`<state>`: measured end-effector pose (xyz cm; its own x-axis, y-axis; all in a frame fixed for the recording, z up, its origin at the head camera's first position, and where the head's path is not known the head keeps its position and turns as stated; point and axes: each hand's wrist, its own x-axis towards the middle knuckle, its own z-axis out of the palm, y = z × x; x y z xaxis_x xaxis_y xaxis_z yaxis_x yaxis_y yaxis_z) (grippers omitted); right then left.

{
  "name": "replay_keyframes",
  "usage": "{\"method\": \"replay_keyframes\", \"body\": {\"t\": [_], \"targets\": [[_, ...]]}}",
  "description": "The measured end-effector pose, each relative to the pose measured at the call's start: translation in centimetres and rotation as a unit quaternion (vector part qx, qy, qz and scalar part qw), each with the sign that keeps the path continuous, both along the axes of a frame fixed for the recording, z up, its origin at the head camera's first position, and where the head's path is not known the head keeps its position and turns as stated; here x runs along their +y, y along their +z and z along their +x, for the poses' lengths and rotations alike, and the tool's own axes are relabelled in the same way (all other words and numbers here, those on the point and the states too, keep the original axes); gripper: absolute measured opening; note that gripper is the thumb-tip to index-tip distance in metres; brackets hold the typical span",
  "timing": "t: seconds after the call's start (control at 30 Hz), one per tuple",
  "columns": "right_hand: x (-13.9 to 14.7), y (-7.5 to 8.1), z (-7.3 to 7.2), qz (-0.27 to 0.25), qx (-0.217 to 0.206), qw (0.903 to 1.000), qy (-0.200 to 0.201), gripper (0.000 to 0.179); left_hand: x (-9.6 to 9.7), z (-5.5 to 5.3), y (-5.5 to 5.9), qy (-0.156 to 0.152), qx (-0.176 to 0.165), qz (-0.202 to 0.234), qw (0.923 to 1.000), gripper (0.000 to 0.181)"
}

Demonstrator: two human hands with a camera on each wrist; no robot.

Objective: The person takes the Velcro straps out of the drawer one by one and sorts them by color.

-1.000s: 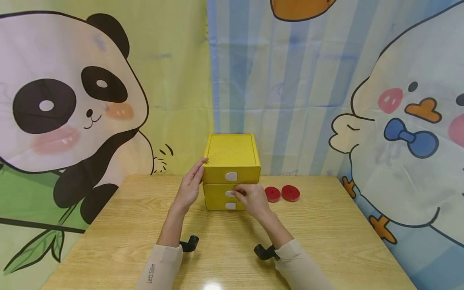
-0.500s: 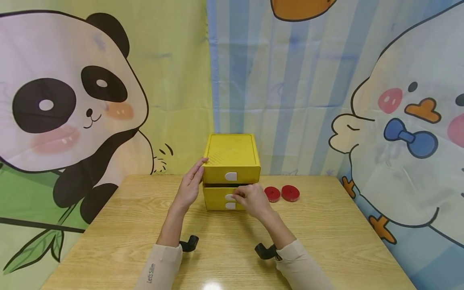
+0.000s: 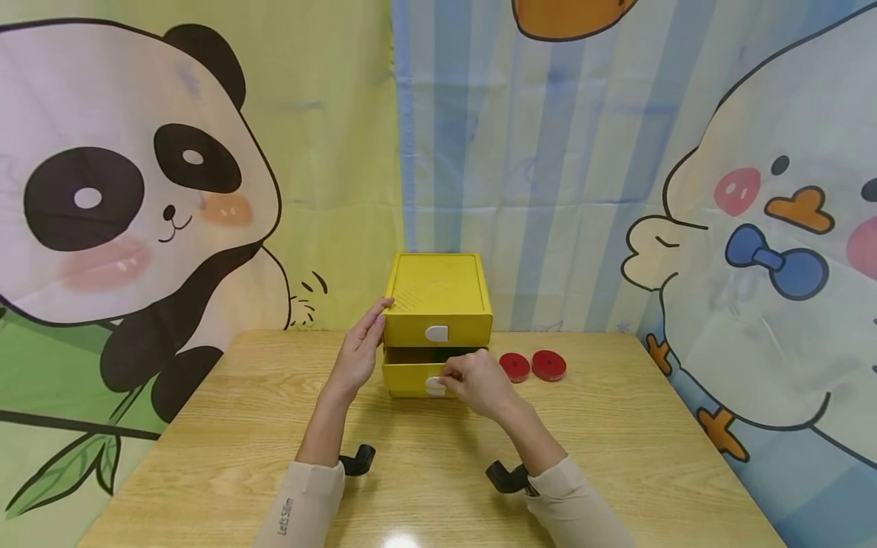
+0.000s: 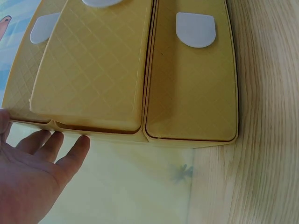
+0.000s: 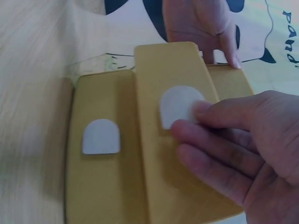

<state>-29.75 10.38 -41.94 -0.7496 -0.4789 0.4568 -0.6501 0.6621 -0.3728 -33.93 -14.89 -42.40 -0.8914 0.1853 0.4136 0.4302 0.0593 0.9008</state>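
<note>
A yellow three-drawer storage box (image 3: 438, 283) stands at the back of the table. Its middle drawer (image 3: 407, 378) is pulled partway out, with a dark gap showing above its front. My right hand (image 3: 482, 384) pinches the white drawer handle (image 5: 176, 106) of that drawer between thumb and fingertips. Against the box's left side rests my left hand (image 3: 358, 352), fingers extended and one fingertip at the top edge. The top drawer (image 3: 404, 331) and the bottom drawer (image 4: 191, 88) are closed, each bearing its own white tab.
Two red round discs (image 3: 549, 365) lie on the table right of the box, near the right hand. Behind the wooden table (image 3: 226, 434) hangs a printed cloth (image 3: 336, 152) with a panda and a bird. A black wrist mount (image 3: 507, 478) sits below each wrist.
The middle drawer has slid out toward me from closed, drawn by my right hand on its handle. My left hand has stayed at the box's side.
</note>
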Motion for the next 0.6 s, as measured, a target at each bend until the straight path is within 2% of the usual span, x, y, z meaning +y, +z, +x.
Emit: {"method": "replay_keyframes", "body": {"t": [0.27,0.43,0.6], "targets": [[-0.2,1.4,1.2,0.047,-0.035,0.9982,0.005,0.01,-0.1,0.0,0.0,0.002,-0.001,-0.002,1.0,0.047],[-0.2,1.8,1.8,0.08,-0.025,0.9964,0.012,0.013,0.0,0.0,0.1,0.0,0.001,0.0,1.0,0.047],[-0.2,2.3,2.4,0.088,-0.021,0.9954,0.032,0.015,0.0,0.0,0.2,0.005,-0.001,-0.002,1.0,0.047]]}}
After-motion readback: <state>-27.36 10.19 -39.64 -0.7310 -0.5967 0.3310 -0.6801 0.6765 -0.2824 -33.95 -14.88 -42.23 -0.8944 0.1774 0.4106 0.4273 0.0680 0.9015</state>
